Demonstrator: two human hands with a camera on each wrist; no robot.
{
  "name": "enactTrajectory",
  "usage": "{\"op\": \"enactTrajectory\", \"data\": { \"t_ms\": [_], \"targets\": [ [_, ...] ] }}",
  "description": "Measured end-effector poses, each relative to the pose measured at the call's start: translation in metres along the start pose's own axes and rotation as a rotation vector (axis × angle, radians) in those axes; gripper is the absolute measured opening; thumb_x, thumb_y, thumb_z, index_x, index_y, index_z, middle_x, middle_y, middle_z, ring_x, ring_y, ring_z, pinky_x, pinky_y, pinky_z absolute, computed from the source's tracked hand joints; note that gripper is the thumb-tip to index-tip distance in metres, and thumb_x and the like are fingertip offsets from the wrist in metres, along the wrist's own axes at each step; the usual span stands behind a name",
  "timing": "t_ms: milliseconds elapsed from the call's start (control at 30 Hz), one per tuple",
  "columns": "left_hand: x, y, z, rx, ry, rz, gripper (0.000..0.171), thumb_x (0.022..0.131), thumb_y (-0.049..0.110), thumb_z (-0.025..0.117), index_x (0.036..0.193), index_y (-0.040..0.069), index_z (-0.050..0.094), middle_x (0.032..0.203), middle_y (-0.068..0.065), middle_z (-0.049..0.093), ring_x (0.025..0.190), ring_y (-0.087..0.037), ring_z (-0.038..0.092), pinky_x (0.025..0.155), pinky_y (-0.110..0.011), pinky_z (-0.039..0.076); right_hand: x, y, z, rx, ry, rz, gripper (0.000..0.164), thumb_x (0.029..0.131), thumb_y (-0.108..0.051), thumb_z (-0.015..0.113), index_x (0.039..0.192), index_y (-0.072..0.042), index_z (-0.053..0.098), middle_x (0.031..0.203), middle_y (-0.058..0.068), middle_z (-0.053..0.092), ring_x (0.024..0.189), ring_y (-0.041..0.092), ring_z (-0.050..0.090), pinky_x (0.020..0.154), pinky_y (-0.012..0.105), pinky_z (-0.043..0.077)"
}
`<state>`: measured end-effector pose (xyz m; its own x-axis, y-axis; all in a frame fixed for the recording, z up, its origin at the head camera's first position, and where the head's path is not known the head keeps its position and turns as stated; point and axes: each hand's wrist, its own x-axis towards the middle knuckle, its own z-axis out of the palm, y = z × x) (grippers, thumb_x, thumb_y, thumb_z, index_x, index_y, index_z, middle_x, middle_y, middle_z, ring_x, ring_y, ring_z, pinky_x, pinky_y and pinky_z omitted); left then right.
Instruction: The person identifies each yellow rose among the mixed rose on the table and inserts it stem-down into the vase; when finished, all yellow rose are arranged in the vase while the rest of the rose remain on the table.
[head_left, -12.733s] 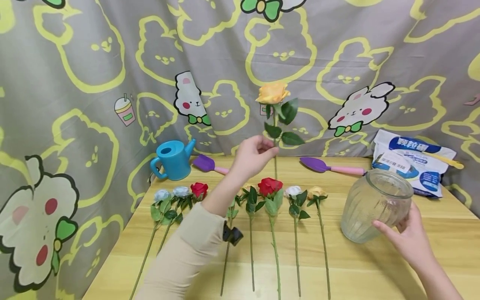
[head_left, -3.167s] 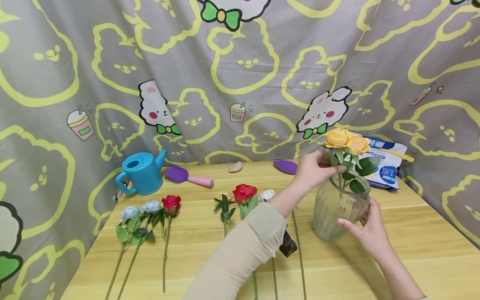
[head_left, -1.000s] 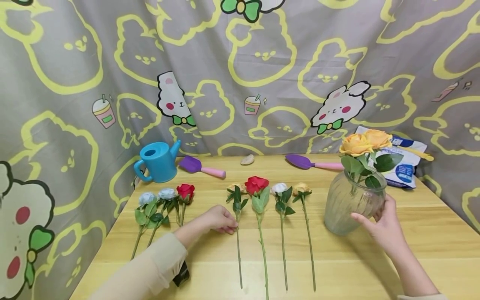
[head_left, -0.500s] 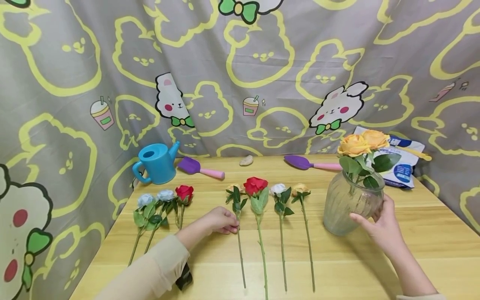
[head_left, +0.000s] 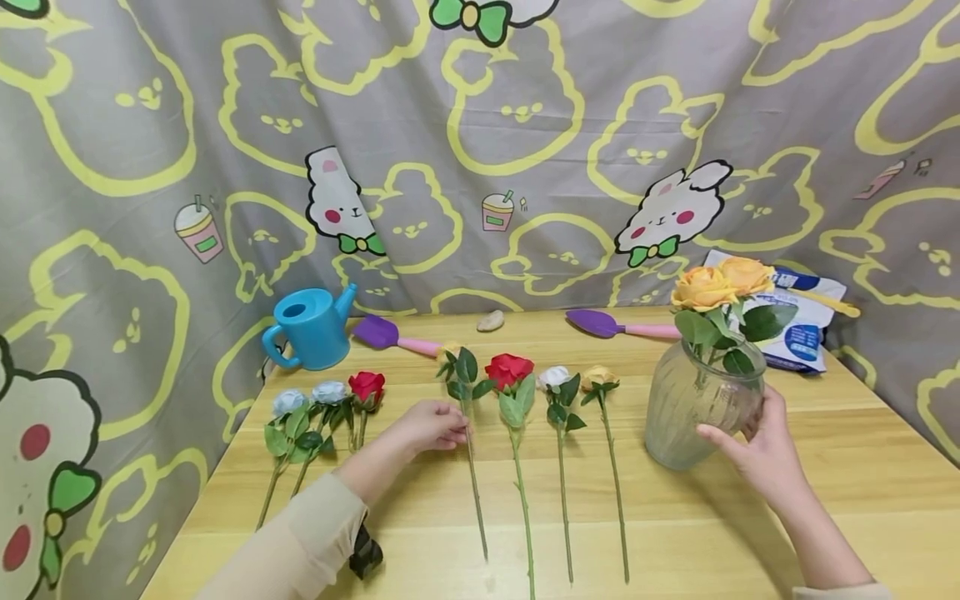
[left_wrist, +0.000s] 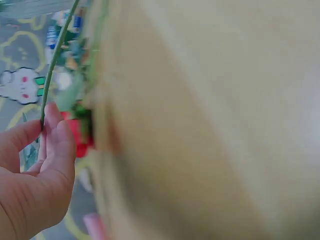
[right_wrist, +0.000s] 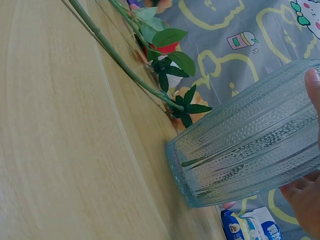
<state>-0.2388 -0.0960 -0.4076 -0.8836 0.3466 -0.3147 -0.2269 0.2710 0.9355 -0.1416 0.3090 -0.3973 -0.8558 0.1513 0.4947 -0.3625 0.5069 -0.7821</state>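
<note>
My left hand (head_left: 435, 425) pinches the stem of a pale yellow rose (head_left: 473, 483) between thumb and fingertips. Its bloom end is raised off the wooden table, with leaves partly covering the petals. In the left wrist view, the green stem (left_wrist: 54, 65) runs up from those fingertips. With thumb and fingers around its side, my right hand (head_left: 765, 458) holds a ribbed glass vase (head_left: 682, 417). Two yellow roses (head_left: 705, 289) stand in the vase, blooms above the rim. Seen from the right wrist, the vase's base (right_wrist: 182, 175) is close to the tabletop.
A red rose (head_left: 510, 369), a white rose (head_left: 555, 377) and another yellow rose (head_left: 597, 377) lie between the hands. Two blue roses (head_left: 328, 392) and a red one (head_left: 367, 388) lie left. Behind are a watering can (head_left: 311, 333), trowels (head_left: 596, 323), a stone (head_left: 491, 321) and a bag (head_left: 802, 333).
A yellow rose held aloft earlier now stands in the vase beside a second one. Since half a second ago, the left hand has lifted the pale yellow rose's bloom end and shifted it slightly left.
</note>
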Motion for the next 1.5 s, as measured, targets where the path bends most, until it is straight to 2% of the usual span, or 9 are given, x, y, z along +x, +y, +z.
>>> {"op": "enactTrajectory", "data": {
  "t_ms": [267,533,667,867,967,1067,1267,1400,1500],
  "targets": [
    [-0.004,0.058,0.003,-0.058,0.017,0.194,0.011,0.088,0.006,0.055,0.089,-0.005,0.057,0.084,-0.009,0.066,0.075,-0.015,0.062,0.078,-0.034,0.05,0.003,-0.001,-0.002,-0.001,0.001,-0.018,0.086,0.07,0.015,0.067,0.134,-0.015,0.018,0.118,-0.014,0.039,0.107,-0.006,0.04,0.089,0.007,0.033],
    [-0.012,0.136,0.01,-0.223,0.082,0.395,0.009,0.088,0.006,0.057,0.087,-0.003,0.056,0.083,-0.012,0.064,0.077,-0.02,0.062,0.078,-0.032,0.05,0.0,-0.001,-0.003,-0.004,0.004,0.002,0.085,0.071,0.015,0.066,0.134,-0.014,0.017,0.117,-0.014,0.039,0.106,-0.007,0.04,0.089,0.007,0.033],
    [-0.019,0.175,0.023,-0.258,0.083,0.526,0.015,0.088,0.008,0.058,0.093,-0.006,0.057,0.092,-0.018,0.063,0.085,-0.029,0.06,0.08,-0.032,0.05,-0.001,-0.001,-0.005,0.002,0.01,0.014,0.085,0.072,0.015,0.066,0.134,-0.015,0.017,0.118,-0.012,0.038,0.107,-0.006,0.04,0.09,0.008,0.033],
    [-0.028,0.218,0.055,-0.374,0.066,0.722,0.009,0.086,0.004,0.059,0.088,-0.005,0.055,0.087,-0.017,0.065,0.075,-0.02,0.063,0.077,-0.033,0.051,-0.002,0.0,-0.005,0.042,0.015,0.0,0.085,0.07,0.018,0.065,0.133,-0.016,0.018,0.118,-0.014,0.039,0.107,-0.005,0.041,0.09,0.008,0.033],
    [-0.031,0.229,0.074,-0.396,0.047,0.811,0.009,0.085,0.0,0.059,0.086,-0.007,0.054,0.085,-0.018,0.065,0.072,-0.018,0.064,0.077,-0.033,0.051,-0.002,0.0,-0.005,0.049,0.019,-0.004,0.085,0.069,0.019,0.065,0.131,-0.017,0.019,0.116,-0.015,0.04,0.106,-0.006,0.041,0.089,0.007,0.034],
    [-0.032,0.234,0.094,-0.359,0.035,0.852,0.01,0.084,0.0,0.06,0.086,-0.009,0.055,0.086,-0.019,0.065,0.074,-0.021,0.064,0.076,-0.031,0.051,-0.003,-0.001,-0.004,0.063,0.018,-0.008,0.084,0.069,0.02,0.065,0.13,-0.016,0.02,0.116,-0.015,0.041,0.105,-0.007,0.042,0.088,0.007,0.034],
    [-0.031,0.233,0.126,-0.265,0.024,0.846,0.012,0.085,0.003,0.06,0.088,-0.008,0.057,0.087,-0.019,0.065,0.075,-0.016,0.064,0.074,-0.023,0.05,-0.002,-0.002,-0.001,0.073,0.013,-0.021,0.084,0.069,0.02,0.064,0.131,-0.016,0.021,0.116,-0.014,0.041,0.105,-0.006,0.042,0.087,0.007,0.034],
    [-0.017,0.224,0.143,-0.225,0.035,0.877,0.013,0.085,0.006,0.062,0.087,-0.006,0.058,0.084,-0.017,0.066,0.071,-0.009,0.063,0.071,-0.019,0.05,-0.001,-0.004,0.002,0.071,0.014,-0.018,0.081,0.07,0.018,0.065,0.13,-0.016,0.022,0.115,-0.014,0.042,0.104,-0.006,0.042,0.087,0.006,0.034],
    [-0.002,0.217,0.153,-0.107,0.074,0.893,0.014,0.085,0.013,0.063,0.087,0.0,0.059,0.083,-0.008,0.067,0.071,-0.003,0.062,0.069,-0.016,0.049,-0.001,-0.004,0.003,0.075,0.017,-0.014,0.08,0.07,0.018,0.064,0.129,-0.016,0.022,0.115,-0.015,0.042,0.104,-0.007,0.042,0.087,0.006,0.034]
  ]
}}
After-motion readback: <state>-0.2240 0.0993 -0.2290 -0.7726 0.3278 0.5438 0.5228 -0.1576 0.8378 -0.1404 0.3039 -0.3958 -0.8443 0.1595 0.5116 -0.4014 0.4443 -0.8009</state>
